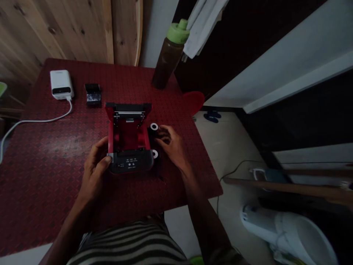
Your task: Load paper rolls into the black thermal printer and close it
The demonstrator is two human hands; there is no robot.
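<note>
On table (68,184), red device (132,162): left fingers (106,161) gripping its left corner; right fingers (170,130) parted beside farther roll (154,129).

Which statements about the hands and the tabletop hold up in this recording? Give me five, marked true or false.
1. The left hand touches the label printer. True.
2. The label printer's lid is shut. False: it stands open.
3. Two white-ringed rolls are at the printer's right side. True.
4. The right hand is holding the green-capped bottle. False: it is beside the rolls, and the bottle stands apart near the table's far right corner.
5. The white power bank has nothing plugged into it. False: a white cable runs from it.
</note>
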